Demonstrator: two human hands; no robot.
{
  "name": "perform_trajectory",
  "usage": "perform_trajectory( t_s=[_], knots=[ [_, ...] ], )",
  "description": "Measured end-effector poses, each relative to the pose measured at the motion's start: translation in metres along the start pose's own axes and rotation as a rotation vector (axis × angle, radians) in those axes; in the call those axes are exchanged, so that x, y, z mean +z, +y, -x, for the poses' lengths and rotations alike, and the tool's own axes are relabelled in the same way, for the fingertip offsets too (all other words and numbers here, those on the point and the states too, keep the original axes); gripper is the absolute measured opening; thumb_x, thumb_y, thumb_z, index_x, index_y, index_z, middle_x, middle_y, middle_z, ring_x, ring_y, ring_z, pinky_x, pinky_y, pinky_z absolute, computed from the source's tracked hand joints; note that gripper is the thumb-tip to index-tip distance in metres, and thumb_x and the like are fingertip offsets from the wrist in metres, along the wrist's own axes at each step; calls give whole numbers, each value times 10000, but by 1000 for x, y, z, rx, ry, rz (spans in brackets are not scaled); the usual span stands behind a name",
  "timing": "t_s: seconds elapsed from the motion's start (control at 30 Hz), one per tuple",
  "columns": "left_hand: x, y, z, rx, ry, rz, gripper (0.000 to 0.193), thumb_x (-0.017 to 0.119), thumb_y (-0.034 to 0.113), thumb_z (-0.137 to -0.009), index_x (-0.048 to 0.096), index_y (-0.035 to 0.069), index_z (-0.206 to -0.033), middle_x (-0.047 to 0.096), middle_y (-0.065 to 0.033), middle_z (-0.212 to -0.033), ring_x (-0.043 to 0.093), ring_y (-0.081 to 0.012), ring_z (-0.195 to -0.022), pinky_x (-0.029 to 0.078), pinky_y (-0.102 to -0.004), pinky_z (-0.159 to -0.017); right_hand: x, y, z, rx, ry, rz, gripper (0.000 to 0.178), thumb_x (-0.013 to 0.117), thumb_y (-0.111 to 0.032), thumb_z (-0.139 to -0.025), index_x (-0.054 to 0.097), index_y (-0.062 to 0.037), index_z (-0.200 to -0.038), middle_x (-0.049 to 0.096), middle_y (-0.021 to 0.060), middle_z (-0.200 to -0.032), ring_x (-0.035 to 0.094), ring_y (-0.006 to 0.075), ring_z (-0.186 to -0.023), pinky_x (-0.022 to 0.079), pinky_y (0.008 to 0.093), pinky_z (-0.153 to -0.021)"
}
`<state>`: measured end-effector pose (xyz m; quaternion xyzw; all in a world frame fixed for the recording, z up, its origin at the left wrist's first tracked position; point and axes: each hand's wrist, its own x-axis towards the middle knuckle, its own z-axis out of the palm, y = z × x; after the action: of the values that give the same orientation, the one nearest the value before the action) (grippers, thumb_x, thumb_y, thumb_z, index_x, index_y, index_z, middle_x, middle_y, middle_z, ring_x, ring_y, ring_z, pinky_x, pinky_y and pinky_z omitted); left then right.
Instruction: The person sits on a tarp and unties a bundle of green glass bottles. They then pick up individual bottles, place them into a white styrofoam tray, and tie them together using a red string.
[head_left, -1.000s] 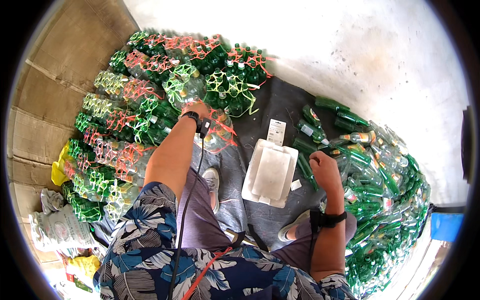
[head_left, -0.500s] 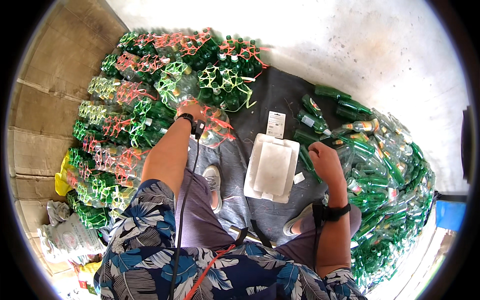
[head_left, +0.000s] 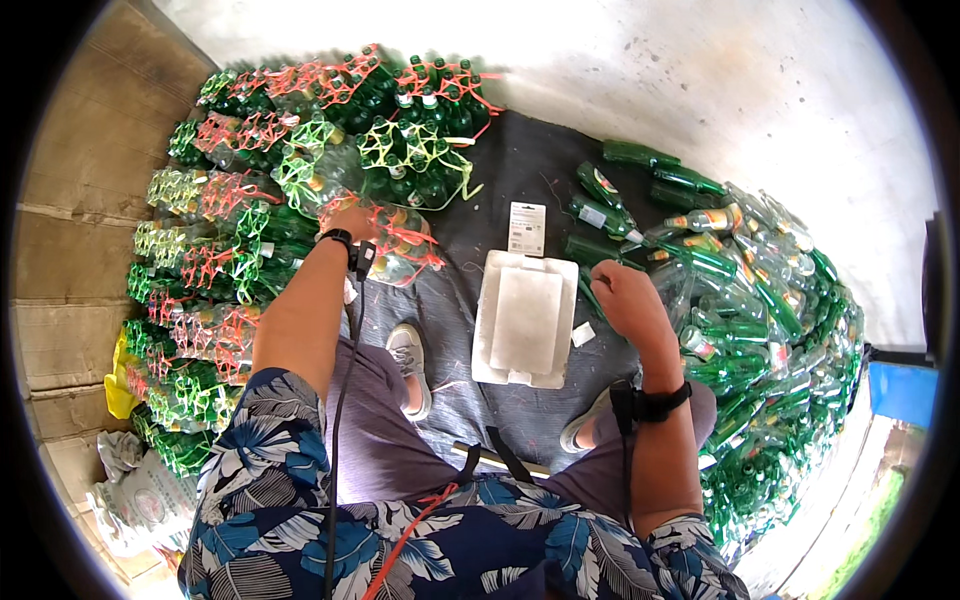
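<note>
My left hand (head_left: 352, 222) is stretched forward and grips a bundle of clear bottles bound in red plastic netting (head_left: 402, 246), at the edge of the stacked bundles. My right hand (head_left: 625, 300) is curled, fingers closed around the neck of a green glass bottle (head_left: 588, 288) lying on the dark mat (head_left: 500, 170) just right of a white foam tray (head_left: 525, 320). More loose green bottles (head_left: 610, 190) lie beyond that hand.
Bundles of bottles in red and green netting (head_left: 200, 270) are stacked along the left by a cardboard wall. A big heap of loose green bottles (head_left: 780, 320) fills the right. A white card (head_left: 527, 228), my shoes (head_left: 408, 365), sacks (head_left: 135, 500) and a blue crate (head_left: 900, 390) are around.
My right hand has moved forward and left, from the bottle heap toward the tray's edge. My left hand with the red-netted bundle has shifted slightly left.
</note>
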<state>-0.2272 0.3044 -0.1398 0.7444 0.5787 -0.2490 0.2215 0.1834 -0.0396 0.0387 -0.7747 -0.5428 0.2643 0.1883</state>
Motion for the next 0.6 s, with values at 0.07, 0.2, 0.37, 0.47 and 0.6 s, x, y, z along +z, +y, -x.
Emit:
perform_trajectory(
  t_s=[0.07, 0.2, 0.37, 0.47, 0.6],
  knots=[
    [4, 0, -2, -28, 39, -10, 769, 775, 540, -770, 577, 280, -1466, 631, -70, -1437, 592, -319, -1320, 429, -512, -1135, 4, 2, -2, -5, -13, 14, 194, 574, -188, -925, 687, -48, -997, 713, 209, -941, 671, 441, -925, 527, 526, -809],
    [5, -6, -10, 72, 101, -13, 744, 804, 608, -718, 701, 147, -1293, 699, -148, -1301, 651, -343, -1218, 517, -459, -1025, 17, 13, -1, -98, 17, 20, 194, 601, -177, -906, 682, -26, -997, 693, 226, -891, 666, 442, -881, 532, 471, -778],
    [0, -2, -8, 125, 137, 17, 693, 828, 572, -662, 753, 116, -1179, 735, -154, -1197, 725, -323, -1052, 568, -456, -919, -3, 21, 1, -112, 66, -2, 209, 607, -160, -912, 690, -17, -1041, 708, 222, -919, 683, 416, -867, 542, 439, -788],
    [-6, 14, -2, 125, 155, -28, 571, 841, 456, -686, 771, 115, -1139, 738, -157, -1191, 724, -310, -1071, 563, -460, -954, -25, 22, 4, -22, 197, -35, 217, 607, -155, -915, 698, -17, -1055, 708, 218, -892, 695, 391, -846, 543, 430, -777],
    [-13, 0, -9, -10, 169, -31, 435, 800, 350, -758, 771, 155, -1146, 736, -147, -1216, 699, -356, -1136, 557, -493, -971, -41, 21, 11, 27, 258, -81, 193, 577, -146, -936, 710, -40, -1027, 717, 210, -934, 678, 424, -915, 538, 481, -812]
  ],
)
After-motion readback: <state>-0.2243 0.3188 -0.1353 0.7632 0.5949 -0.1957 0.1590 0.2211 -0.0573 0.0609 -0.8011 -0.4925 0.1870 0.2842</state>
